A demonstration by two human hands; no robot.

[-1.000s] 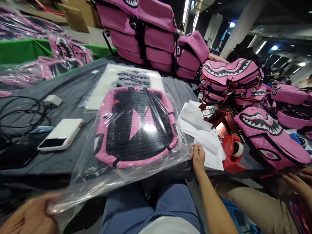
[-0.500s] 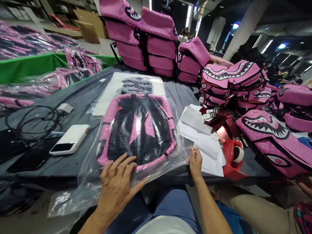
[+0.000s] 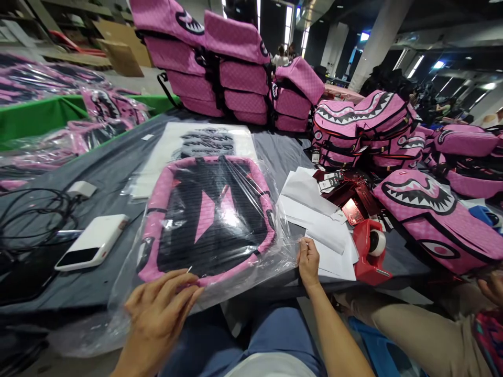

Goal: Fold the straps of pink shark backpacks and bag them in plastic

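Note:
A pink and black backpack (image 3: 212,225) lies flat on the table inside a clear plastic bag (image 3: 128,293), its black ribbed panel facing up. My left hand (image 3: 157,314) pinches the plastic at the backpack's near edge, and a thin pale sliver (image 3: 189,269) shows at its fingertips. My right hand (image 3: 308,263) holds the bag's right edge between fingers and thumb, next to loose white papers (image 3: 318,220).
A red tape dispenser (image 3: 367,251), red tags (image 3: 349,201), a white power bank (image 3: 92,242) and a black cable (image 3: 35,217) lie on the grey table (image 3: 118,173). Pink shark-print backpacks (image 3: 432,220) are piled on the right. A seated person's hand (image 3: 491,288) shows at lower right.
My left hand has moved from the bag's loose lower-left end onto the backpack's near edge, where its fingers now pinch together. The bag's loose end lies closer to the backpack. My right hand stays on the bag's edge.

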